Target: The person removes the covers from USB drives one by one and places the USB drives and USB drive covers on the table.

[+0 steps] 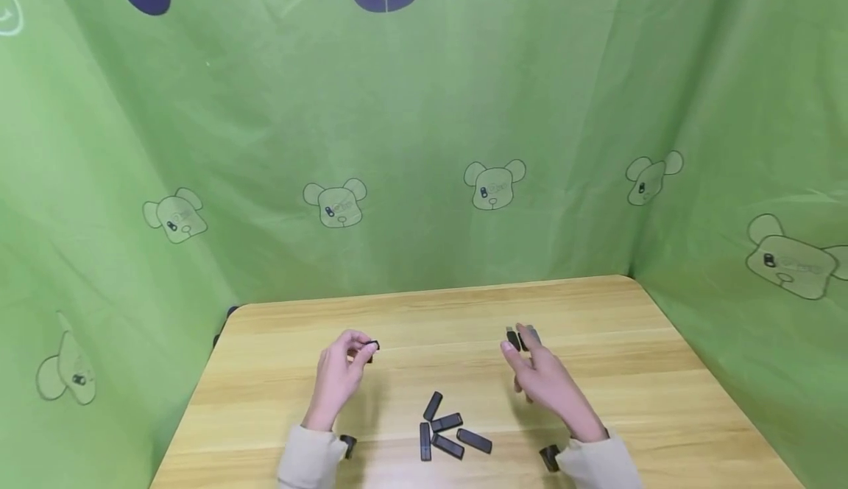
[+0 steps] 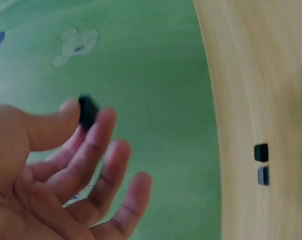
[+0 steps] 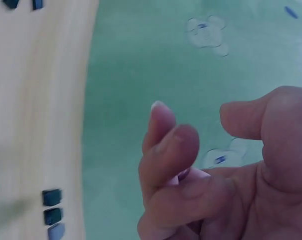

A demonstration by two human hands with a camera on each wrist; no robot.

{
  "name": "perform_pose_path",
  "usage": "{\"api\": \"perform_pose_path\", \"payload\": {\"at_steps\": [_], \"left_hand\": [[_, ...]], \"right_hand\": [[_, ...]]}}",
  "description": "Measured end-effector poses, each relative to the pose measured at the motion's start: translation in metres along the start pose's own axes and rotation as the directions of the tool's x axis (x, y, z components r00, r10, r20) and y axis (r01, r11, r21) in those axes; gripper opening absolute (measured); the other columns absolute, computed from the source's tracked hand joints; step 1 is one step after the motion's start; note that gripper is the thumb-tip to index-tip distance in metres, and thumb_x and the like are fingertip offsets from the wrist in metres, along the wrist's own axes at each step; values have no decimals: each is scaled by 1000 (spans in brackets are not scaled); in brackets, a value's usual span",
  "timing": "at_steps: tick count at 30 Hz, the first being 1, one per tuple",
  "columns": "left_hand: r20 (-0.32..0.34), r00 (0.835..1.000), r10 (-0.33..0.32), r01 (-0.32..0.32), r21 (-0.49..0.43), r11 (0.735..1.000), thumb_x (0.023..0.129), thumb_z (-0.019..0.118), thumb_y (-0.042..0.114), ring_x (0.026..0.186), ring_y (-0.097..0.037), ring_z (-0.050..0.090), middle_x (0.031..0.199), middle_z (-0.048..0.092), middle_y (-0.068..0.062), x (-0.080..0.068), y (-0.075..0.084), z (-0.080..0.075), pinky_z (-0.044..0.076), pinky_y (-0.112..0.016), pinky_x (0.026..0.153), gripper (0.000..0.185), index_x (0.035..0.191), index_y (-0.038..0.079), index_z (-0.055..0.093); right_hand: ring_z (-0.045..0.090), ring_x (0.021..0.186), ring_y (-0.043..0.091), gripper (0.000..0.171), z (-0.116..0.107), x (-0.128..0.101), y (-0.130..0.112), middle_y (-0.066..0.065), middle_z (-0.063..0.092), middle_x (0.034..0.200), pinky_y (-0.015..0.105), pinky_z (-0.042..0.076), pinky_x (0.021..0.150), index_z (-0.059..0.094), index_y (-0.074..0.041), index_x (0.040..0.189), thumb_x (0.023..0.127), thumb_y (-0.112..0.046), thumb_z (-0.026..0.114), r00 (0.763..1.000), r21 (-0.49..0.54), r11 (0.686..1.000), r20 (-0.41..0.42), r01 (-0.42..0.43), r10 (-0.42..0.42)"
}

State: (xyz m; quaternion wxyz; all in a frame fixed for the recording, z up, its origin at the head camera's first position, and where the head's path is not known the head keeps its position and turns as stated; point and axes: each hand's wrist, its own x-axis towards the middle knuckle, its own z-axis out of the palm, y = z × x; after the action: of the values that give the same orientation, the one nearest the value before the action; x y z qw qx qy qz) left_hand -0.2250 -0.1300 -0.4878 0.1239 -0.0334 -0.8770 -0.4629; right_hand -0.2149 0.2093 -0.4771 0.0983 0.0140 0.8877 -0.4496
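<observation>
- Two hands are raised above the wooden table (image 1: 596, 312); the small black cap (image 1: 373, 346) is pinched between thumb and forefinger of the left hand (image 1: 338, 378), the other fingers spread loosely, and the cap is judged likely to slip, since so little of it is gripped
- Several black USB sticks (image 1: 447, 434) are left in a loose pile between the hands, near the front edge; they could be scattered by a lowered sleeve
- One pair of sticks (image 1: 520, 339) lies just past the right hand (image 1: 546, 382), whose fingers are loosely curled around nothing seen in the right wrist view; whether the pair is touched cannot be told, and it could be nudged aside
- The cap is seen as a tiny, dark, blocky piece, blurred in the left wrist view (image 2: 87, 111)
</observation>
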Motion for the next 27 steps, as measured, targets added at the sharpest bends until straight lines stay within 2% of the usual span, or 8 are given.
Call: {"api": "perform_pose_path", "payload": {"at_steps": [4,8,11,16,18,20,23,27], "left_hand": [[62,998,-28,25,52,998,97,67,15,76,-15,63,87,73,-8,11,-14,9,52,-26,67,10,93,5,70],[95,993,-65,49,162,986,93,71,10,69,-11,61,83,71,-6,7,-26,28,51,-26,63,6,92,5,69],[155,987,-50,14,224,974,90,75,10,74,-16,65,90,72,-9,6,-28,39,55,-31,68,13,98,3,69],[273,962,6,-69,221,973,91,74,12,82,-23,69,101,72,-16,12,-19,52,57,-40,76,23,109,1,66],[287,958,3,-67,215,974,91,74,12,82,-24,69,101,72,-16,12,-16,53,57,-40,75,22,109,1,66],[294,956,-2,-62,208,976,91,74,11,81,-23,69,100,72,-16,10,-15,55,57,-39,73,22,108,1,66],[320,947,-19,-44,190,981,91,73,12,81,-21,68,101,72,-15,2,-17,57,57,-35,72,22,109,1,66],[337,941,-32,-28,170,985,91,73,14,80,-18,68,101,72,-13,-8,-20,60,56,-32,71,22,109,2,67]], "right_hand": [[51,47,17,76,6,-10,-11,8,64,63,27,43,46,18,-9,162,105,-53,44,1000,62,998,1,20,-20],[46,44,12,72,19,-18,-16,6,62,62,25,41,44,21,-7,161,106,-44,49,998,101,995,53,28,-34],[45,44,11,70,25,-21,-16,5,61,61,25,41,44,26,-2,158,105,-37,54,995,80,996,79,48,-54],[50,49,17,61,28,-4,-8,5,58,63,30,43,49,42,0,150,101,-29,62,998,-105,993,31,62,-59],[63,67,25,61,31,15,-1,14,68,82,39,54,64,45,2,148,99,-27,64,996,-230,970,38,81,-75],[67,88,35,64,36,36,8,24,70,108,50,56,84,42,3,150,97,-24,66,994,-323,940,67,105,-88],[57,123,46,62,42,63,21,33,56,138,61,44,109,44,8,146,93,-16,66,986,-422,892,110,163,-128],[60,109,41,33,43,80,31,28,64,111,55,50,97,61,11,114,88,-9,67,982,-488,853,119,186,-145]]}}
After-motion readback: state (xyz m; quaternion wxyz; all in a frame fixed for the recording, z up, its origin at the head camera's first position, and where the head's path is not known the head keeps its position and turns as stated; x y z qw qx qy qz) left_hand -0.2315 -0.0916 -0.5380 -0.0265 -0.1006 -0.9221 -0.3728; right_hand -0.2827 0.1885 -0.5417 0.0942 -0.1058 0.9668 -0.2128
